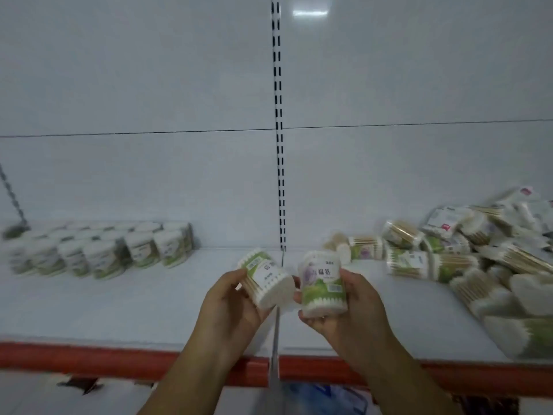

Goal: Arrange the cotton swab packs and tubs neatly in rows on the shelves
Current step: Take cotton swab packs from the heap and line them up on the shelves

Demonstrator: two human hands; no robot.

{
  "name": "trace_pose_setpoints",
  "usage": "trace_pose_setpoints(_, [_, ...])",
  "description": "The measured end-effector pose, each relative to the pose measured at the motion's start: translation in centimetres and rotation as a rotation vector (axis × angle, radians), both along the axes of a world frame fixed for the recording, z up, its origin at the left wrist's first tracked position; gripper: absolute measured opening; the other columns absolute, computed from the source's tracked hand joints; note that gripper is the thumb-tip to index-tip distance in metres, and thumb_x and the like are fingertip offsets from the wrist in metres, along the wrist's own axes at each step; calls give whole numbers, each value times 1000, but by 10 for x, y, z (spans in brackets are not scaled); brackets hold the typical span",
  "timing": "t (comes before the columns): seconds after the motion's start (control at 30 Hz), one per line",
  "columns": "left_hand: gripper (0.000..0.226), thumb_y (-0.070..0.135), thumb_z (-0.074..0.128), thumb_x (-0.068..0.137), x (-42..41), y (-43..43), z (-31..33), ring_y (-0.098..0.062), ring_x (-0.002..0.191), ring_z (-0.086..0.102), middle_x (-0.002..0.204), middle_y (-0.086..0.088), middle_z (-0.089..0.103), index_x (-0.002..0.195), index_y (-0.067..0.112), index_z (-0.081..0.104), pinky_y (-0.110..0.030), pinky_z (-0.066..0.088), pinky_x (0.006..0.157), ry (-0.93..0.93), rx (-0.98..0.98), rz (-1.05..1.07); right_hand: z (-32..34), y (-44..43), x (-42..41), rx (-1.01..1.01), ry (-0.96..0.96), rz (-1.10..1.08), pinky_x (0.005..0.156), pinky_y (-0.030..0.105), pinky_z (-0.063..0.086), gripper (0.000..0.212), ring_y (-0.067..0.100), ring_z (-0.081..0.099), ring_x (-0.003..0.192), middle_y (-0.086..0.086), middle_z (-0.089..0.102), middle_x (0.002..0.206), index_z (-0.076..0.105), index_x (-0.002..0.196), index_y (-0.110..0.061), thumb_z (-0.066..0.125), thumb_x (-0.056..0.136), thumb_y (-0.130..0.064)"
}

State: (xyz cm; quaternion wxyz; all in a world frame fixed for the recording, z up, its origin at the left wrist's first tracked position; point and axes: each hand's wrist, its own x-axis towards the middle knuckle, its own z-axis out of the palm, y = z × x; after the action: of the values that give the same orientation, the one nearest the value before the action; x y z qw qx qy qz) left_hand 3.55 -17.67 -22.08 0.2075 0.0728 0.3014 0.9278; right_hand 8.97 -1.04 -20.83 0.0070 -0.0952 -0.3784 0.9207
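The white shelf (119, 310) spread beneath both hands. Right of the right hand (356, 310) lay a loose heap of packs (478, 259), swabs visible through the clear wrap, most on their sides. Far left of the left hand (230, 304) stood rowed tubs (98, 250). The right hand's curled fingers gripped an upright tub (323, 284) packed with swabs. The left hand gripped a tilted tub (267, 283), its long axis leaning up and leftward.

We see even, cool, rather dim light, with a lamp's glare on the back panel (419, 64). Blur smears the left tubs (98, 250); the edges bow.
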Motion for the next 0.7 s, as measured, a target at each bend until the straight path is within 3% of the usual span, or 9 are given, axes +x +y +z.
trace_pose_setpoints(0.07, [95, 11, 94, 28, 18, -29, -8, -36, 104, 67, 117, -24, 65, 117, -2, 62, -39, 60, 71, -7, -39, 134, -8, -25, 1, 11, -13, 64, 67, 37, 45, 40, 32, 63, 77, 21, 72, 87, 64, 102, -2, 42, 94, -34])
trace_pose_setpoints(0.13, [101, 9, 93, 25, 33, -57, -12, -31, 95, 70, 111, -22, 68, 119, -1, 58, -36, 60, 68, 34, -69, 255, -14, -48, 4, -12, -35, 108, 66, 36, 49, 50, 32, 66, 80, 25, 69, 104, 63, 110, -2, 54, 81, -41])
trace_pose_setpoints(0.23, [88, 6, 88, 23, 43, -88, -16, -30, 84, 69, 98, -20, 69, 107, 2, 61, -32, 59, 65, 119, -115, 382, -19, -82, 12, -60, -69, 214, 57, 33, 56, 57, 37, 68, 90, 26, 67, 112, 61, 115, -2, 61, 69, -37])
trace_pose_setpoints(0.3, [71, -4, 76, 37, 42, -101, -21, -31, 83, 66, 96, -20, 66, 106, 2, 59, -30, 58, 65, 150, -127, 454, -22, -103, 16, -38, -62, 257, 56, 32, 57, 54, 40, 66, 102, 23, 68, 110, 61, 117, -5, 62, 71, -34])
trace_pose_setpoints(0.37, [69, -15, 63, 49, 39, -109, -27, -31, 86, 66, 100, -22, 65, 115, 2, 53, -30, 58, 66, 104, -114, 529, -24, -119, 14, -11, -57, 242, 63, 34, 57, 54, 38, 66, 104, 21, 69, 109, 60, 117, -7, 62, 71, -35])
trace_pose_setpoints(0.43, [69, -20, 63, 48, 35, -117, -33, -30, 88, 68, 103, -22, 66, 111, 5, 49, -29, 58, 66, 50, -134, 594, -24, -137, 8, -13, -48, 212, 72, 39, 56, 55, 35, 67, 102, 19, 70, 109, 59, 117, -8, 61, 70, -37])
trace_pose_setpoints(0.57, [51, -19, 73, 66, 26, -150, -37, -18, 77, 67, 98, -18, 65, 94, 14, 46, -29, 51, 64, 105, -451, 682, -16, -189, -12, -5, 32, 139, 71, 45, 58, 52, 26, 73, 82, 17, 73, 98, 61, 109, -4, 66, 68, -34])
trace_pose_setpoints(0.63, [51, -14, 74, 70, 15, -179, -33, -7, 71, 66, 99, -10, 63, 100, 18, 48, -22, 51, 60, 183, -592, 680, -11, -219, -24, 42, 71, 125, 70, 41, 58, 61, 25, 72, 79, 17, 73, 98, 63, 108, -4, 78, 59, -36])
trace_pose_setpoints(0.7, [66, -6, 79, 69, 3, -210, -29, -1, 83, 65, 107, 4, 58, 115, 29, 48, -20, 54, 67, 284, -749, 646, -9, -243, -37, 131, 85, 115, 67, 40, 59, 58, 25, 72, 81, 16, 73, 100, 62, 112, -5, 72, 63, -35])
